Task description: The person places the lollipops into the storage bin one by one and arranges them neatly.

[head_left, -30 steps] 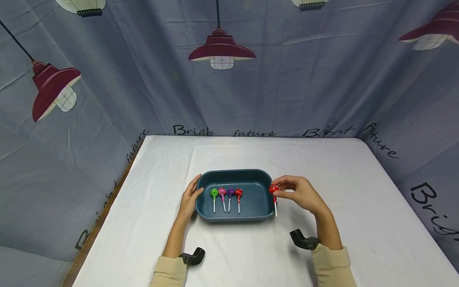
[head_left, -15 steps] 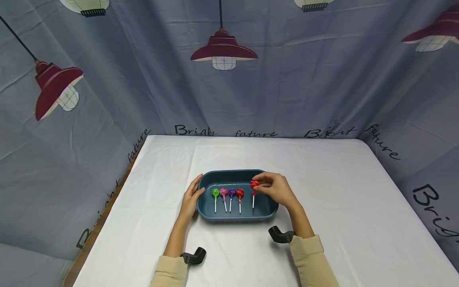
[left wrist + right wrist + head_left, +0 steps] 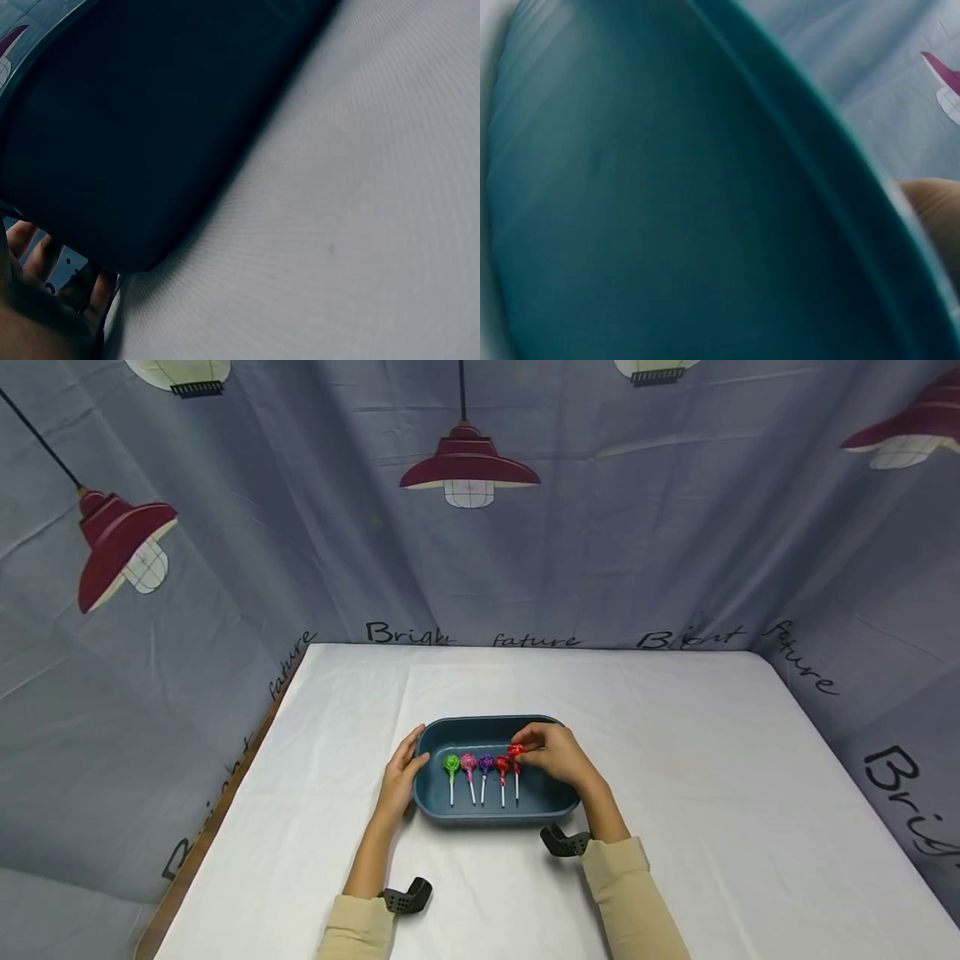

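Observation:
A dark teal tray (image 3: 487,819) lies on the table. My left hand (image 3: 397,778) grips its left end, thumb at the rim; in the left wrist view the fingers (image 3: 43,259) show behind the tray's dark outer wall (image 3: 135,135). Over the tray's right half, my right hand (image 3: 555,753) pinches a red lollipop (image 3: 516,750) by its candy head, white stick pointing toward me. Left of it, lined up inside, lie another red lollipop (image 3: 502,765), a purple one (image 3: 486,762), a pink one (image 3: 468,762) and a green one (image 3: 452,763). The tray's wall (image 3: 652,187) fills most of the right wrist view.
A white cloth (image 3: 637,693) covers the table around the tray. Behind and at both sides hangs a grey-blue curtain (image 3: 600,527) printed with lamps and lettering. Each wrist wears a black camera mount (image 3: 564,842).
My right hand has carried the red lollipop leftward from the tray's right rim to beside the other red one. The left hand keeps its grip on the tray.

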`<state>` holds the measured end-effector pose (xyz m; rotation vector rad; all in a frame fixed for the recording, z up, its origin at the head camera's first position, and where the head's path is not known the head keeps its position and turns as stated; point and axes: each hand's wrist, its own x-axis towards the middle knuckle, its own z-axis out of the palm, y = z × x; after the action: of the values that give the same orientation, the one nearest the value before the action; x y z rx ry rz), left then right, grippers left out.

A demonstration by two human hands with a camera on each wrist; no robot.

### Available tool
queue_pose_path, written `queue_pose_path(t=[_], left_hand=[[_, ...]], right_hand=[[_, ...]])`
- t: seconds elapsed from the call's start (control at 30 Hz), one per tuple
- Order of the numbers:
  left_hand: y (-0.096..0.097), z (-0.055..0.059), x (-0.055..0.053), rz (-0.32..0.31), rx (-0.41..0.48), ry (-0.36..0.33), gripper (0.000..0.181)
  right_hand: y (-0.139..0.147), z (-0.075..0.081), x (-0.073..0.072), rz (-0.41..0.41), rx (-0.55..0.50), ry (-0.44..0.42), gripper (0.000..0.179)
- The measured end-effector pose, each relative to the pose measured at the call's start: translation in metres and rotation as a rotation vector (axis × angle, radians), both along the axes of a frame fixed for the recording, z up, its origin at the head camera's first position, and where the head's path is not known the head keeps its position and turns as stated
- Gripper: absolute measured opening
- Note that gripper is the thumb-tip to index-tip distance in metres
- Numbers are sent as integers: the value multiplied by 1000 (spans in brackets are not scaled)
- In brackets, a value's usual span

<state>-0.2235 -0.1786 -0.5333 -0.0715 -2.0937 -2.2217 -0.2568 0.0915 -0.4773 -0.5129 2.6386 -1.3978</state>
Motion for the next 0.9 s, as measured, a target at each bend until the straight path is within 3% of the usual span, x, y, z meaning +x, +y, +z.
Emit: queue_pose_path(t=[0.37, 0.57, 0.9], left_hand=[[3, 25, 12, -22, -14, -14, 47], [4, 26, 12, -31, -16, -7, 48], [3, 25, 12, -26, -21, -28, 48]], right_hand=[[-4, -3, -1, -43, 28, 30, 20], [-10, -5, 1, -176, 64, -30, 17], [-15, -6, 6, -239, 72, -108, 18]])
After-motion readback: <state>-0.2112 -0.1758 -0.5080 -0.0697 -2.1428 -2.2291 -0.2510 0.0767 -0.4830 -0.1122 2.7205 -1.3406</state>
